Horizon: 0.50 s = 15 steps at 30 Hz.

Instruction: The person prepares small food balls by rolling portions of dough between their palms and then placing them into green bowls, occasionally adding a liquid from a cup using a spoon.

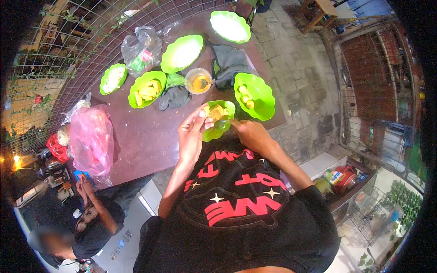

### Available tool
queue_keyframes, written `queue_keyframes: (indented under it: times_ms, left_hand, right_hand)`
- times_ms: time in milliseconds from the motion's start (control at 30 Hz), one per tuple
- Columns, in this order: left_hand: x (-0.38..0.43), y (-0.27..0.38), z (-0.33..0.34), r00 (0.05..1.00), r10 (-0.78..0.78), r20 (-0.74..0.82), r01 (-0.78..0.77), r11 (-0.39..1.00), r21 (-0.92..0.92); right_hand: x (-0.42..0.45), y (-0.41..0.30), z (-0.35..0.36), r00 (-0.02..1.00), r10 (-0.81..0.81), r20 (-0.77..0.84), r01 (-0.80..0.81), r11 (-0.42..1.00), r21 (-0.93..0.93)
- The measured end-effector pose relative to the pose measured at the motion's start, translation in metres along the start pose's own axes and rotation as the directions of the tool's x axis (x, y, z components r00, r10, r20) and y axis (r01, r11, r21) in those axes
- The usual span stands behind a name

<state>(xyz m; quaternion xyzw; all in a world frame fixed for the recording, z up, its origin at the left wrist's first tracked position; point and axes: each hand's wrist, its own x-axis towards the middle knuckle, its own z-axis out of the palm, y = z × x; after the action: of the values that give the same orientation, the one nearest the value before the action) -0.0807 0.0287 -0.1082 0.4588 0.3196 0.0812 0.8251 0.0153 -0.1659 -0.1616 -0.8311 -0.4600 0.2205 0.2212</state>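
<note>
My left hand pinches a small yellowish piece of food over the left side of a green leaf-shaped bowl. Brown and yellow food lies in that bowl. At its right rim is my right hand, fingers curled; what it grips is too small to tell. A green bowl with round yellow balls stands to the right. Beyond my hands, a clear plastic cup holds amber liquid and perhaps a spoon. To its left, yellow pieces fill part of another green bowl.
Around the table are green bowls of white food, a plastic bag with a bottle, dark cloths and a pink plastic bag. A wire mesh borders the far side. Another person is at lower left.
</note>
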Motion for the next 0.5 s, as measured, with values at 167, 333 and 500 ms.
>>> queue_keyframes:
  times_ms: [167, 333, 500]
  left_hand:
    - [0.001, -0.002, -0.001, 0.996, 0.01, 0.087, 0.001, 0.992, -0.125]
    - [-0.002, 0.011, 0.02, 1.0, -0.017, 0.007, 0.018, 0.988, -0.154]
    - [0.008, -0.008, 0.004, 0.995, 0.036, 0.091, -0.018, 0.98, -0.197]
  right_hand:
    - [0.0, -0.002, -0.005, 1.0, -0.013, 0.003, 0.013, 1.0, 0.011]
    - [-0.004, -0.02, -0.036, 0.991, 0.036, -0.127, -0.041, 0.998, -0.038]
    - [0.006, -0.025, -0.068, 0.953, 0.111, -0.283, -0.114, 0.993, 0.007]
